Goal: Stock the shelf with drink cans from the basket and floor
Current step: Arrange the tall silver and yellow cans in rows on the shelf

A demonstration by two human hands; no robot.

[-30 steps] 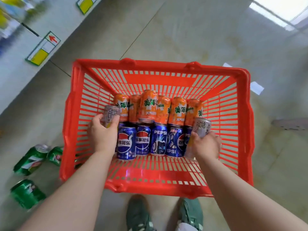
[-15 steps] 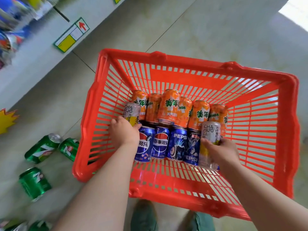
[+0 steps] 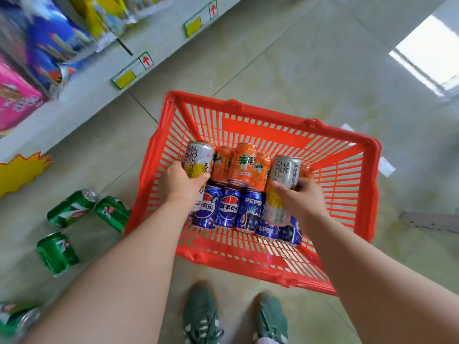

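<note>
Head view looks down on two tall, slim cans, each silver at the top and yellow lower down, lettered CHA HUO LI beside dark Chinese characters. The left slim can [image 3: 198, 157] stands upright inside the red basket [image 3: 372, 170], against its left wall. The left hand [image 3: 181, 184] grips it with the fingers wrapped round the yellow band. The right slim can [image 3: 283, 184] is upright toward the basket's right side, its lower end overlapping the blue row. The right hand [image 3: 303, 197] holds it with the thumb across the front and the fingers curled behind.

Between the two, orange Mirinda cans [image 3: 242, 165] stand in a row across the basket's middle. Blue Pepsi cans [image 3: 228, 207] form a second row on the basket's near side, touching the orange ones.

Left of the basket, green 7Up cans [image 3: 72, 208] lie on their sides on the tiled floor [image 3: 298, 70], one just beside the basket's wall. Further left runs a white shelf [image 3: 74, 103] with blurred packets, price tags [image 3: 131, 70] with red arrows and a yellow starburst sign [image 3: 22, 170]. Green shoes [image 3: 201, 316] show below the basket's near edge.
</note>
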